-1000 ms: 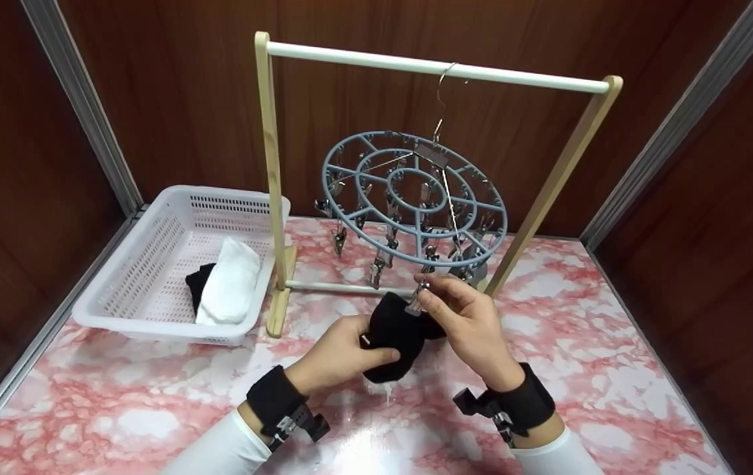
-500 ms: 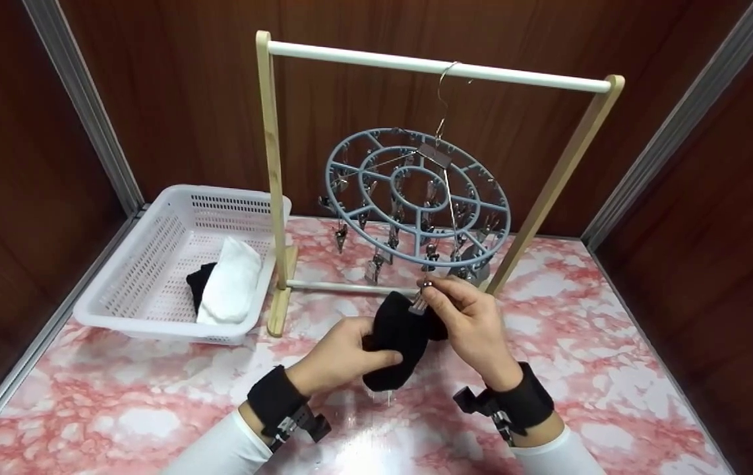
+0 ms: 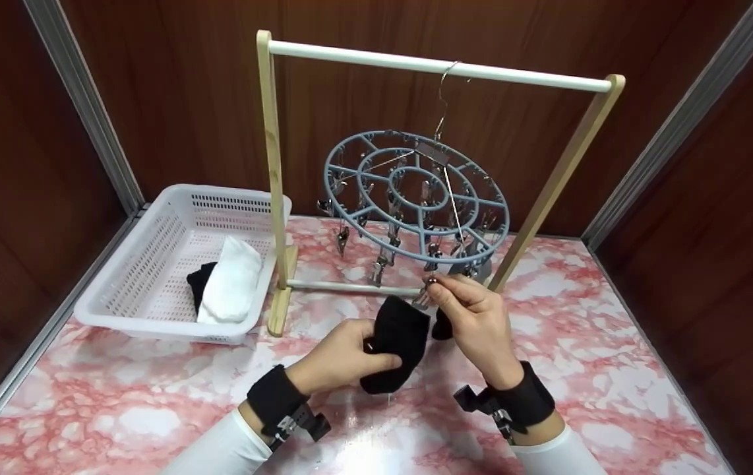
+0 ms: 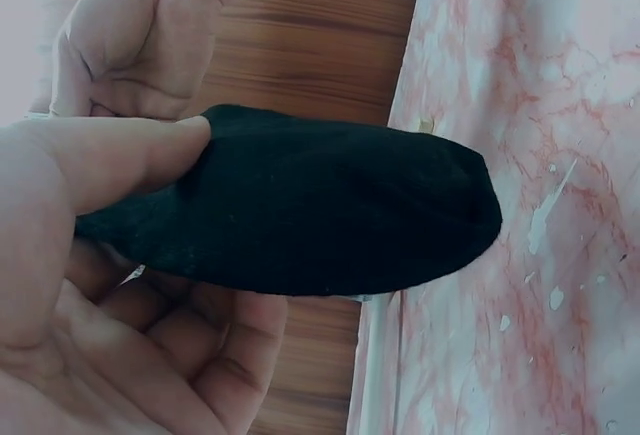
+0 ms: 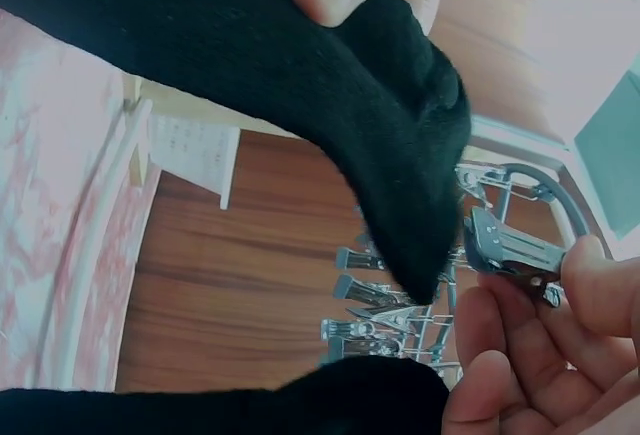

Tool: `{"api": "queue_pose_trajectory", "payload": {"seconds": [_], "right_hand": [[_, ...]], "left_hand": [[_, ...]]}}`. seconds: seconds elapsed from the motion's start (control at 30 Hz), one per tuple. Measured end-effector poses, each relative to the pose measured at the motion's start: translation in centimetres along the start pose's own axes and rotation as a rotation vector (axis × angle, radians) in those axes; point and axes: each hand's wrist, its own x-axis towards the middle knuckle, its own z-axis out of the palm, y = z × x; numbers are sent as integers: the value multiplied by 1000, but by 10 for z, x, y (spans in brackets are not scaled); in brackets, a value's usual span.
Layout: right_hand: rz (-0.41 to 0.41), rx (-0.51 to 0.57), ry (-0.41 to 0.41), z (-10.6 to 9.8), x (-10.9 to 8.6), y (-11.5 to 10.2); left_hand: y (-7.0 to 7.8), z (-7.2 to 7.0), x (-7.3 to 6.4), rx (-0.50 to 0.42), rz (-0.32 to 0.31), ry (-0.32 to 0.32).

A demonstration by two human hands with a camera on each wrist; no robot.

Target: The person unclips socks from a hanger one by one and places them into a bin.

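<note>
Pinching a black sock point(image 3: 404, 330) in my left hand point(image 3: 345, 356), I grip a clip point(image 5: 515, 246) beside it with my curled right hand point(image 3: 482, 324).

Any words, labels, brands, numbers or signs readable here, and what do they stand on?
None can be read in any view.
Dark plate on the round hanger: too small to tell whether it bears any lettering.
Metal clip and black sock: none visible.
</note>
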Motion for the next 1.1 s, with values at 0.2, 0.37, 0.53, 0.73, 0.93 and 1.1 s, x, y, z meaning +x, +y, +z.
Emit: {"api": "queue_pose_trajectory", "payload": {"seconds": [0.2, 0.37, 0.53, 0.73, 0.93, 1.1], "right_hand": [[39, 1, -1, 0, 0, 20], [102, 55, -3, 0, 0, 22], [32, -1, 4, 0, 0, 21], [-323, -363, 128, -7, 5, 19], [-452, -456, 309, -17, 10, 19], [-450, -504, 396, -21, 14, 22]], "left_hand": [[-2, -1, 0, 8, 15, -16], [-2, -2, 1, 3, 17, -13], [-1, -3, 1, 26, 30, -5], [1, -7, 0, 53, 40, 8], [1, -16, 1, 53, 51, 23], [4, -27, 1, 51, 84, 65]]}}
